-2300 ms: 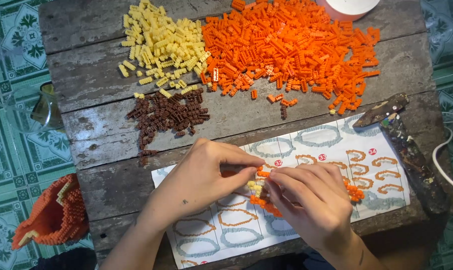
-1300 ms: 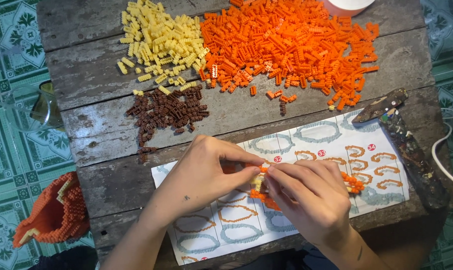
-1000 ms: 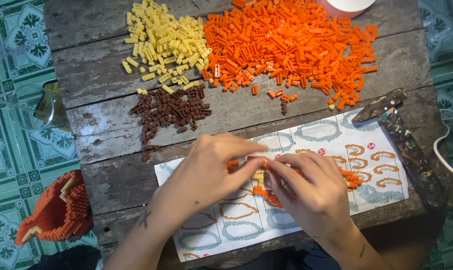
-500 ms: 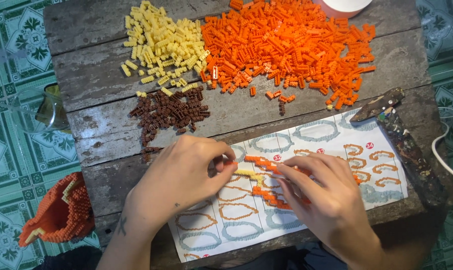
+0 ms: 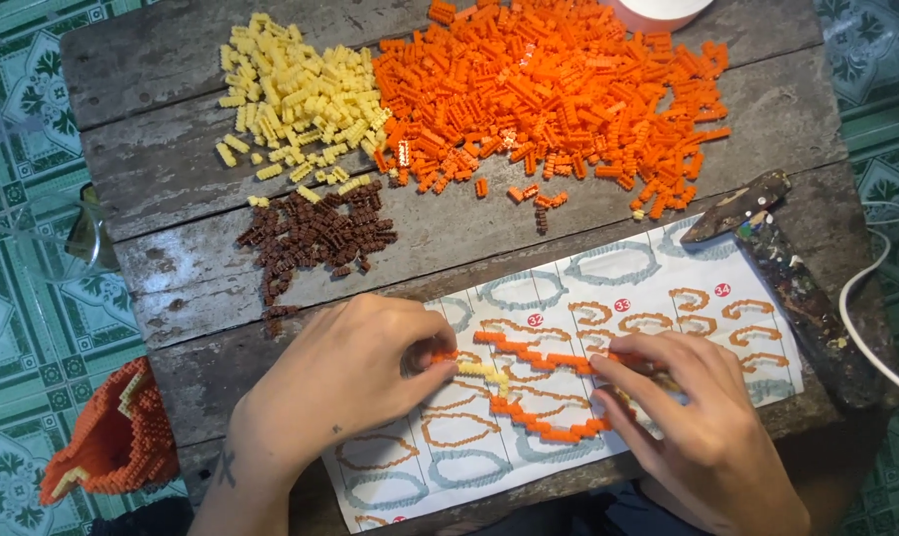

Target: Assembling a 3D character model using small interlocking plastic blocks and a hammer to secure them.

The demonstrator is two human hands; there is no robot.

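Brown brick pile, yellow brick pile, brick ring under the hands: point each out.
brown brick pile [image 5: 316, 236]: head view, middle of the heap.
yellow brick pile [image 5: 296, 99]: head view, centre of the heap.
brick ring [image 5: 529, 422]: head view, orange lower edge, on the sheet.

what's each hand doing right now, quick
Left hand: fingertips pinch one end of the orange and yellow brick ring.
Right hand: fingers rest on the ring's other end; whether they grip it cannot be told.

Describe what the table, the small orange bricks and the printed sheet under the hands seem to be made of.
Table: weathered grey wood, with cracked grain and gaps between planks. Orange bricks: probably moulded plastic, bright, uniform and studded. Printed sheet: apparently thin white paper, lying flat with printed outlines.
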